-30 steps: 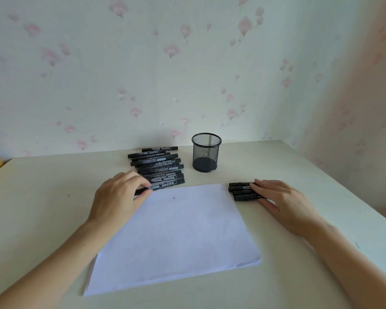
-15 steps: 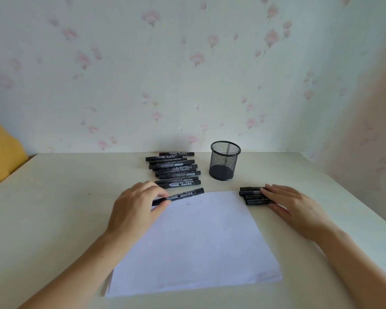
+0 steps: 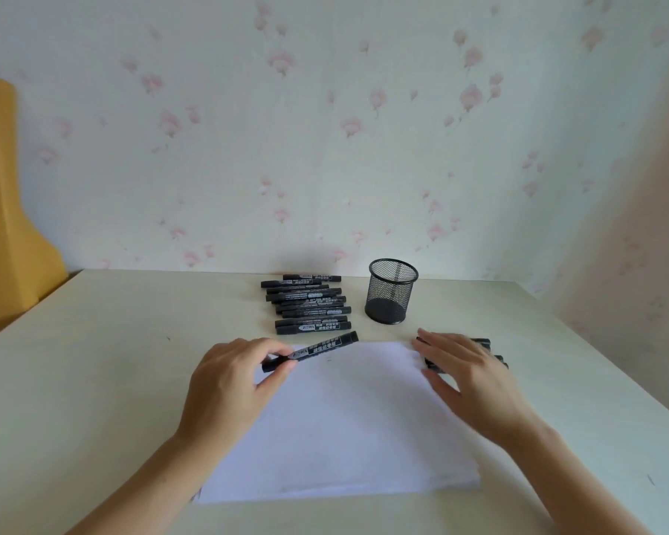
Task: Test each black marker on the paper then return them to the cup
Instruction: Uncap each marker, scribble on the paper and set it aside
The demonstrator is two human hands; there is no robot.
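My left hand (image 3: 232, 384) pinches one black marker (image 3: 317, 348) by its left end, slanted over the far edge of the white paper (image 3: 344, 430). Behind it a row of several black markers (image 3: 306, 303) lies on the table. A black mesh cup (image 3: 391, 290) stands upright to their right, and I cannot see anything inside it. My right hand (image 3: 472, 380) hovers flat with fingers apart at the paper's far right corner, over a small group of black markers (image 3: 495, 351) that it partly hides. A tiny mark (image 3: 328, 359) shows on the paper.
The cream table (image 3: 93, 380) meets a floral wallpapered wall at the back and right. A yellow object (image 3: 4, 225) stands off the table's left edge.
My left hand has lifted one marker off the row and drawn it toward the paper. My right hand has slid left from the small group toward the paper's corner. The view tilted up.
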